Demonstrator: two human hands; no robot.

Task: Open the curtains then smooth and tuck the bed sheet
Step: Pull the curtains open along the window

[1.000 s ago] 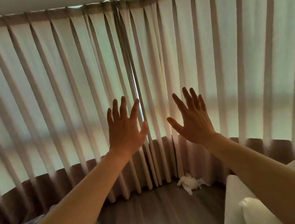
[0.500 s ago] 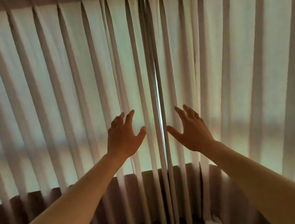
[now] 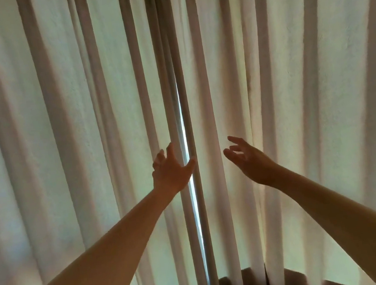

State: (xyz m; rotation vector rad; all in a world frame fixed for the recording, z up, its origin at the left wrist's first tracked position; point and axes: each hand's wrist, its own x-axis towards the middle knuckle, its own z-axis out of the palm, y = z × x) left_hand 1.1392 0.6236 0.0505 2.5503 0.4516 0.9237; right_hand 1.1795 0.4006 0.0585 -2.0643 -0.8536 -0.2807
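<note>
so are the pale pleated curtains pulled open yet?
No: the pale pleated curtains hang closed with only a thin bright slit between them, and the left hand and right hand grip nothing.

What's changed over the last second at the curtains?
Both hands have reached closer to the pale pleated curtains. The left hand now has its thumb across the bright centre gap; the right hand hovers open, gripping nothing. The curtains stay closed.

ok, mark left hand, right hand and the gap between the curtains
left hand [image 3: 170, 172], head view, back of the hand.
right hand [image 3: 249, 159], head view, middle of the hand below the fingers.
curtain gap [image 3: 183, 128], head view, bright slit above the left thumb.
</note>
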